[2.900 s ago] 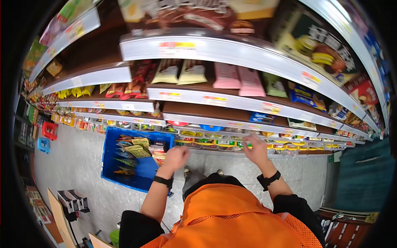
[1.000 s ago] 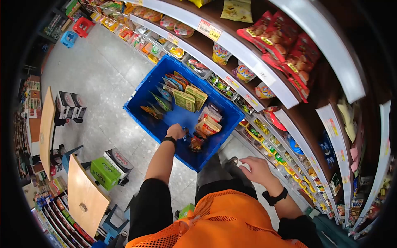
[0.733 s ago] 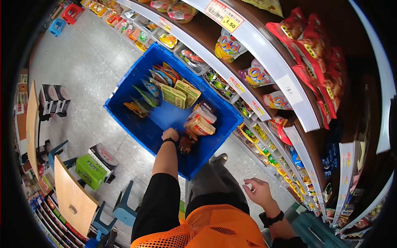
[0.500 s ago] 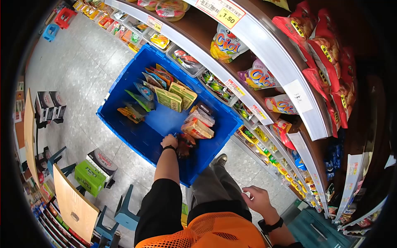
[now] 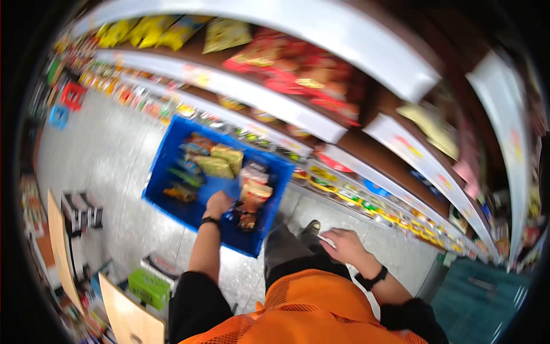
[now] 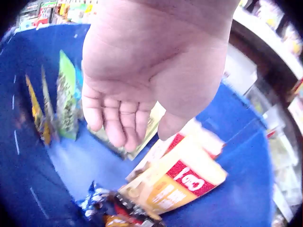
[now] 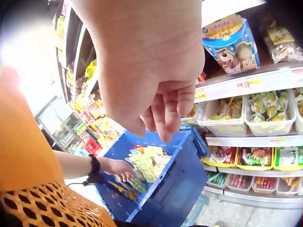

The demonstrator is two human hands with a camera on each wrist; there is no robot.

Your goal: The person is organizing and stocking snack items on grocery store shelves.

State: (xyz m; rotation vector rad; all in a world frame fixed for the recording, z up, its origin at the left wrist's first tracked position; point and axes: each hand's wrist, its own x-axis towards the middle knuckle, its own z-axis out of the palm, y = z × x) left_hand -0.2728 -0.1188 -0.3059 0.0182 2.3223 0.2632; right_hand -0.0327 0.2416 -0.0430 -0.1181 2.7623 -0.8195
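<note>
Seemingly choosing, we hover our loose-fingered left hand [image 5: 219,203] inside the blue crate [image 5: 279,189], right hand [image 5: 346,247] relaxed; the dark packet [image 5: 247,220] at four o'clock would need pinching

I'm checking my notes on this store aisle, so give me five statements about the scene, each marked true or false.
1. The left hand is at the blue crate. True.
2. The right hand grips a bottle. False: it holds nothing.
3. A lid covers the blue crate. False: its top is open.
4. Several packets are in the blue crate. True.
5. The vest is green. False: it is orange.
</note>
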